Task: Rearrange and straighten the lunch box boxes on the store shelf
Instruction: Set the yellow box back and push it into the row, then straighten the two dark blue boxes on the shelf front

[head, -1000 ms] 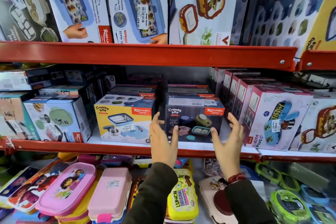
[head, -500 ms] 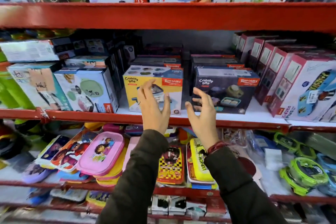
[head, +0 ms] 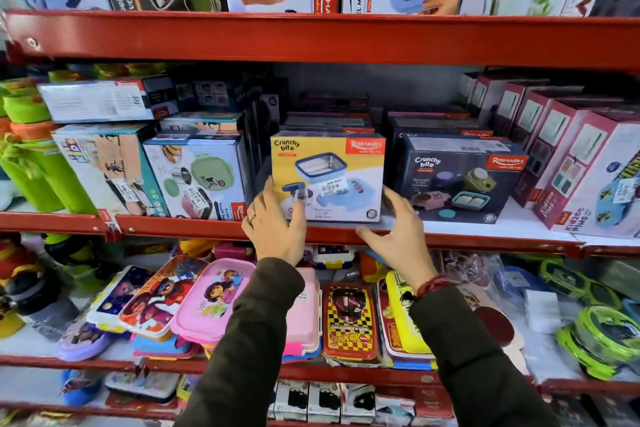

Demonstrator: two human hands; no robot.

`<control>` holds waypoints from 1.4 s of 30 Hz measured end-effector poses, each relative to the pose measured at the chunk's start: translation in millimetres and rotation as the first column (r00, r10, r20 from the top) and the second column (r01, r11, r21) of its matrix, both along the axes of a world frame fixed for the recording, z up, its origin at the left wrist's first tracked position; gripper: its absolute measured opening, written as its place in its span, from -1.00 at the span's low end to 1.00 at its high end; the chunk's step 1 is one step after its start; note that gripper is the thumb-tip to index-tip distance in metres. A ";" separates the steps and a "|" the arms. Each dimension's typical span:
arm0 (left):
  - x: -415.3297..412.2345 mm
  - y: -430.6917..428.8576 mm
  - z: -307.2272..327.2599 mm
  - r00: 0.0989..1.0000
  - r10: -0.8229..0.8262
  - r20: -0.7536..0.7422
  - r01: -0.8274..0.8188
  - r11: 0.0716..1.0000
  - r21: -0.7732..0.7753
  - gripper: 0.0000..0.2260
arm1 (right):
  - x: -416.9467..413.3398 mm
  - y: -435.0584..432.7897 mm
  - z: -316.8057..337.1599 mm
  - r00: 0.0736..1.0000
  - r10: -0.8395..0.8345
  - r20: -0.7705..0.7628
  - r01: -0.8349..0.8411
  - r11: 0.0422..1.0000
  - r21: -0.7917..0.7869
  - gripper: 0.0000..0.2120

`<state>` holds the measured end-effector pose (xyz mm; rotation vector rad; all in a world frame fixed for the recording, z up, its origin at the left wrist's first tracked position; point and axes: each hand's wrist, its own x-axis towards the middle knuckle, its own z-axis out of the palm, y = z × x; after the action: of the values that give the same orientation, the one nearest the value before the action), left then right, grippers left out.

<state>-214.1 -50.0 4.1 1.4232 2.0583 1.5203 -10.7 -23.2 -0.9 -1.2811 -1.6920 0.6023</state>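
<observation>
The left hand (head: 273, 225) presses its spread fingers against the lower left front of the yellow box (head: 327, 177); the thumb side lies along the box's left edge. The right hand (head: 398, 232) is open, fingers at the box's lower right corner, thumb lying over the shelf lip (head: 450, 239) just below. Neither grip is closed round the box: both are wide, bracketing it from either side. Whether the right fingertips actually touch the cardboard cannot be told.

The yellow box stands upright on the middle shelf, front face toward the aisle, its base at the lip. It appears to sit slightly forward of the dark box (head: 457, 177) to its right, with a narrow gap between the two. To the yellow box's left stands a green-and-white box (head: 197, 177), close but separate. More boxes are stacked behind the yellow box. Below the lip, loose pink and yellow lunch boxes lie in a heap.

Step in hand, by judgement: squaring the yellow box within its row. The next move calls for even pressure from both palms, pushing the box back until its face is level with the dark box, without twisting it or nudging the neighbours.
</observation>
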 end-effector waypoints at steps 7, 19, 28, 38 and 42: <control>-26.0 -21.1 7.3 0.948 -0.295 0.120 0.261 0.936 0.238 -0.37 | 4.4 -5.1 6.9 0.980 0.035 -0.193 -0.006 0.989 0.151 -0.31; -43.5 -23.2 17.3 0.814 -0.511 0.275 0.368 0.821 0.436 -0.60 | -7.4 -23.6 37.4 0.843 0.032 -0.537 0.082 0.979 0.187 -0.70; -36.1 -2.8 23.0 0.925 -0.293 0.242 0.206 0.921 0.329 -0.53 | -18.6 0.1 27.1 0.929 0.028 -0.370 0.039 0.984 0.172 -0.47; -34.6 18.0 26.5 0.920 -0.305 0.245 0.282 0.951 0.125 -0.55 | -29.4 18.6 22.4 0.966 -0.034 -0.258 0.048 0.998 0.047 -0.35; -31.5 19.8 26.8 0.904 -0.327 0.276 0.293 0.943 0.158 -0.53 | -32.4 16.9 15.6 0.939 0.001 -0.344 0.019 0.998 0.053 -0.44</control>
<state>-245.6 -30.1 31.0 1.3786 1.5100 1.6175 -43.1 -6.3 14.8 -1.0713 -1.4019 0.7232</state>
